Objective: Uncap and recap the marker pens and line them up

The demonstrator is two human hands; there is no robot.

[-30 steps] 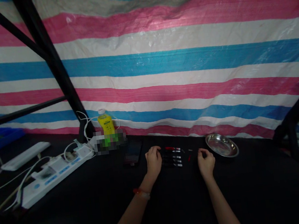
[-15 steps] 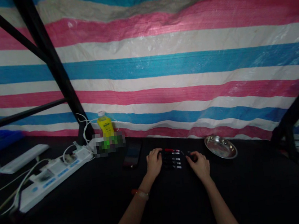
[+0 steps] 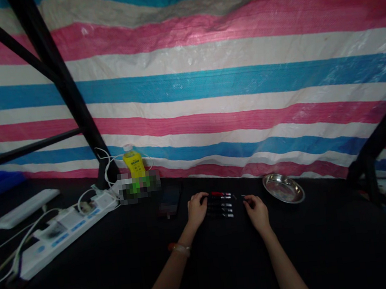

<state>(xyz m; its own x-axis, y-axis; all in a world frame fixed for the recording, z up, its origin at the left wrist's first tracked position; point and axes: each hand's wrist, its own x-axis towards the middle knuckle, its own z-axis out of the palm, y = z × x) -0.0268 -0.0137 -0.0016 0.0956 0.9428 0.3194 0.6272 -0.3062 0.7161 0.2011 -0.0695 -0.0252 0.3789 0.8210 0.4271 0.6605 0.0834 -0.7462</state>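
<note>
Several slim pen-shaped items lie side by side on the black tabletop (image 3: 224, 258), most with dark bodies and silvery right ends. A red pen-shaped item (image 3: 217, 193) is at the far end of the row. At the left ends of the row, my left hand (image 3: 197, 209) has its fingers curled in, apparently against a black pen-shaped item (image 3: 218, 205); the exact contact is dark. My right hand (image 3: 257, 212) is to the right of the row, thumb and fingertips pinched together at a tiny, thin piece too small to name. Another tiny piece (image 3: 234, 197) lies between the hands.
A shiny round metal dish (image 3: 283, 189) stands right of my right hand. Left of my left hand lies a dark phone (image 3: 170, 200). Further left are a yellow bottle (image 3: 134, 164) and a white power strip (image 3: 70, 230) with cables. Striped sheeting (image 3: 207, 86) hangs behind.
My right hand has turned slightly, and its fingers are drawn closer together around the tiny piece. My left hand stays at the row. The view has shifted a little.
</note>
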